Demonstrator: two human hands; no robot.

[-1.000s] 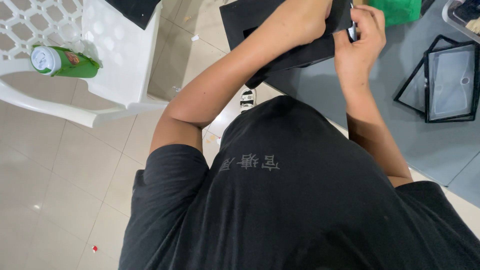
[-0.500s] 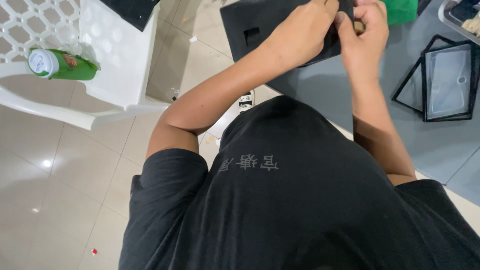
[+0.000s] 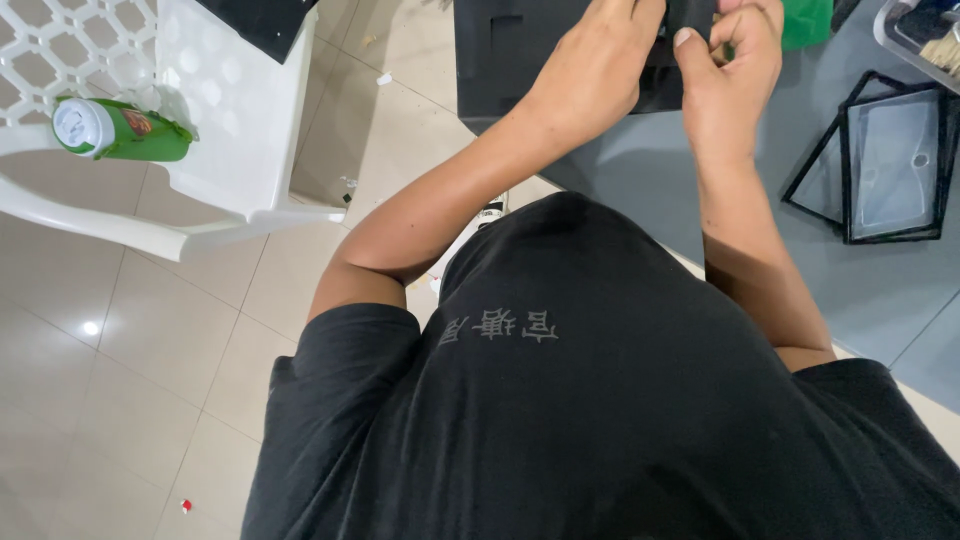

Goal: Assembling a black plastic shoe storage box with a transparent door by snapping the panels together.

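Both hands are closed on a flat black rectangular panel at the top edge of the head view.

In the head view, the flat black rectangular panel (image 3: 520, 60) is seen lying on the grey table top (image 3: 640, 190), with cut-out slots in it. The left hand (image 3: 590, 70) is curled over the panel's right part, gripping it, while the right hand (image 3: 730, 75) is pinched narrowly on something small at the panel's edge; what is pinched cannot be told. The step would be judged best done with the panel kept flat and steady under the left hand while the right works finely. A clear tray with black frame (image 3: 890, 160) is seen to the right, apparently empty. A green drink can (image 3: 120, 130) is seen lying on the white plastic chair (image 3: 230, 110).
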